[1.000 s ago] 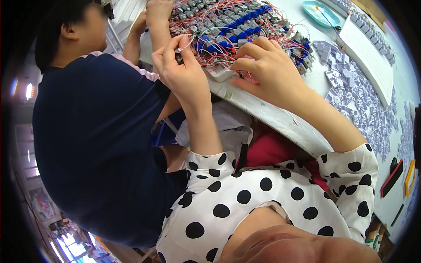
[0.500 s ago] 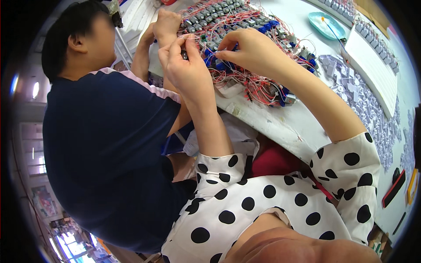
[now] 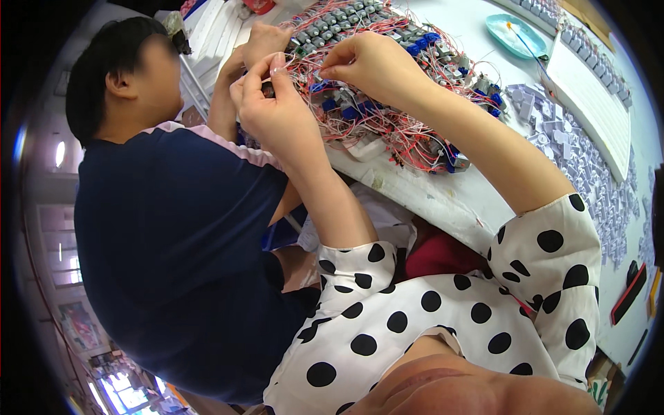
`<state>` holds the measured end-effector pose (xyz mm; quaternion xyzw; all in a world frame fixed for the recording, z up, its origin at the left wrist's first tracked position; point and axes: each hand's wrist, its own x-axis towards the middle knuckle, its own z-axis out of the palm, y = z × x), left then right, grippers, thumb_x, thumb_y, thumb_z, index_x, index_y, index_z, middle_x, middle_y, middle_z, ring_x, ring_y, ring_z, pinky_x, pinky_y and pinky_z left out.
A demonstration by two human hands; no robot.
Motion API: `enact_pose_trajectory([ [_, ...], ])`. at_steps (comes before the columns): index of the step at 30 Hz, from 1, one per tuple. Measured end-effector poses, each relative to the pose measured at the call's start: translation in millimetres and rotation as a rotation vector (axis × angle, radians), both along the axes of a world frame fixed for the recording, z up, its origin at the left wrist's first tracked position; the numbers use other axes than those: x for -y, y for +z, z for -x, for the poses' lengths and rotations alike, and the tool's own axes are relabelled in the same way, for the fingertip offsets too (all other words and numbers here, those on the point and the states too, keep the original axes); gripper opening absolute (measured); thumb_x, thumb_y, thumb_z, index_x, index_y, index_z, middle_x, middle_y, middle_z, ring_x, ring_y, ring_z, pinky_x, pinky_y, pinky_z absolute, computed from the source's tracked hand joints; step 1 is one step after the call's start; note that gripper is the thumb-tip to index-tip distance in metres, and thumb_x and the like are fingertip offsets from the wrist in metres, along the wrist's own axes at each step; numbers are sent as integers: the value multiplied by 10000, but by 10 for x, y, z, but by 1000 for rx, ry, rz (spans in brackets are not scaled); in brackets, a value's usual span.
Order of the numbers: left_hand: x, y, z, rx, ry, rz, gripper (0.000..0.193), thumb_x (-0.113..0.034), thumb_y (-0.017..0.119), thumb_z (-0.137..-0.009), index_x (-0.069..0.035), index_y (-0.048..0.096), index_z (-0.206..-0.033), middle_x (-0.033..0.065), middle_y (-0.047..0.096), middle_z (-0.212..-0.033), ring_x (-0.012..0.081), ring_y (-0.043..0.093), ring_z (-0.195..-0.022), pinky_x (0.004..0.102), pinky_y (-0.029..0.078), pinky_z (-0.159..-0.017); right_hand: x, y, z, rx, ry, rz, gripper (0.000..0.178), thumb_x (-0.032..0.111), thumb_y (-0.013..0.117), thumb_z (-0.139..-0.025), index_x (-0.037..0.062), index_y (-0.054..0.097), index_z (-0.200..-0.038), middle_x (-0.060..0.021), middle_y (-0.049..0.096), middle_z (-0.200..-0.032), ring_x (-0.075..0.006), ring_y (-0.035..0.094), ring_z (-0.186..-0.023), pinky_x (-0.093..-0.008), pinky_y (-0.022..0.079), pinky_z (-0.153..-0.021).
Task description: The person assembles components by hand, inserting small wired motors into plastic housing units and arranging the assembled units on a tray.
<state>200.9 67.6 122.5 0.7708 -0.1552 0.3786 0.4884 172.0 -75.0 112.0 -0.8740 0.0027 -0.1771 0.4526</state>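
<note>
My left hand (image 3: pixel 280 111) is raised at the near left edge of a heap of small wired motors (image 3: pixel 332 28). Its fingers are closed round a small dark part, mostly hidden, that looks like a small motor (image 3: pixel 268 89). To its right, my right hand (image 3: pixel 377 66) hovers over the heap with thumb and forefinger pinched together. A thin wire seems to be at those fingertips, though it is hard to make out. Red and white wires (image 3: pixel 408 131) tangle below both hands, with blue motor parts (image 3: pixel 356 111) among them.
Close on my left sits a co-worker in a dark shirt (image 3: pixel 173 228), one hand (image 3: pixel 266 43) at the heap's far left. At the right are a turquoise dish (image 3: pixel 494 31) with a thin stick, a white ribbed tray (image 3: pixel 588 104), scattered pale plastic pieces (image 3: pixel 553 138) and motor rows (image 3: pixel 595 62).
Both my hands have shifted left, the right one also slightly up, and remain closed. The co-worker's hand has moved slightly.
</note>
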Motion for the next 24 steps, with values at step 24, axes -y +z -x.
enact_pose_trajectory([
  [24, -71, -41, -39, -167, -397, 299, 359, -3, 549, -986, 2, 544, -1345, 157, 601, -1228, 158, 653, -947, 260, 525, -835, 177, -28, -330, 191, -31, -88, 180, 207, 717, -906, 98, 798, -1025, -46, 780, -903, -135, 714, -831, -288, 546, -785],
])
